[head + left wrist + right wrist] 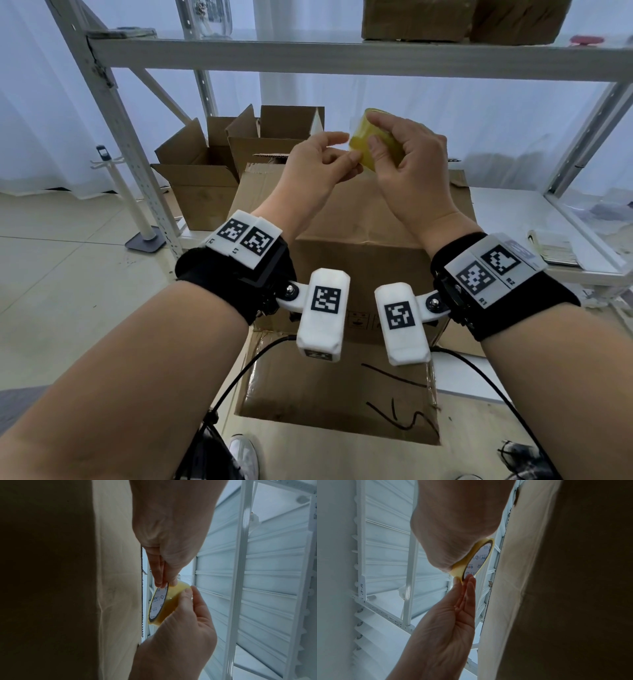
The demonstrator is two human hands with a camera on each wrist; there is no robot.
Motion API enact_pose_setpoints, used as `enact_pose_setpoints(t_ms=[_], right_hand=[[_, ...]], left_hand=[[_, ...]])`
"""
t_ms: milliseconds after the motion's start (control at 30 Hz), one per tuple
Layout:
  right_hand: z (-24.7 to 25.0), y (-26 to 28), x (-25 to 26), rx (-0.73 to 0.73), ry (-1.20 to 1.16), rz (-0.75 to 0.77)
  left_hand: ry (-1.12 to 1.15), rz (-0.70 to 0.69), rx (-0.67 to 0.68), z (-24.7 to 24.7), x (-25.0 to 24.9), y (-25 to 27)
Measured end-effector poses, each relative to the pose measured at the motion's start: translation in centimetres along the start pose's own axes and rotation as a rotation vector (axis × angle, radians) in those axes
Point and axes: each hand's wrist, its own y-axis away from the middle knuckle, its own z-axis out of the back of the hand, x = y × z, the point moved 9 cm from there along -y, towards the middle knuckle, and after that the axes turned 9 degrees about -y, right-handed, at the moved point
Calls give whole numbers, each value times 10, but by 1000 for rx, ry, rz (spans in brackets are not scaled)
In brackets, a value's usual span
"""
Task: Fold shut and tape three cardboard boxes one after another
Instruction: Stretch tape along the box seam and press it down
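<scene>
A yellow tape roll (pixel 361 138) is held up above a large cardboard box (pixel 356 219). My right hand (pixel 376 132) grips the roll, thumb on its outer band. My left hand (pixel 349 147) pinches the roll's near rim between thumb and fingertips. In the left wrist view the left hand (pixel 164 584) comes from above onto the roll (pixel 169 601), and the right hand (pixel 188 592) holds it from below. In the right wrist view the right hand (pixel 453 563) covers part of the roll (pixel 467 558), and the left hand (pixel 464 580) touches its lower edge. The big box's near flap (pixel 342 394) bears black scribbles.
Two open cardboard boxes (pixel 195 178) (pixel 274 137) stand behind the big one, under a metal shelf (pixel 308 54). More boxes (pixel 418 20) sit on that shelf. A white stand (pixel 137 212) is on the floor at left. Papers (pixel 555 250) lie on the low shelf at right.
</scene>
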Motion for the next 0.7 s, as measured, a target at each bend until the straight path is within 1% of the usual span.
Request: enact_pose_setpoints(t_ms=[200, 367, 567, 700], right_hand=[[-1, 2, -1, -16, 35, 10], [-4, 4, -3, -13, 18, -16], [-1, 0, 1, -13, -6, 5], [-1, 1, -1, -20, 13, -1]], left_hand=[[-15, -33, -62, 6, 0, 3], [-33, -32, -50, 5, 1, 4], [-13, -23, -44, 2, -2, 3], [-18, -33, -76, 5, -3, 4]])
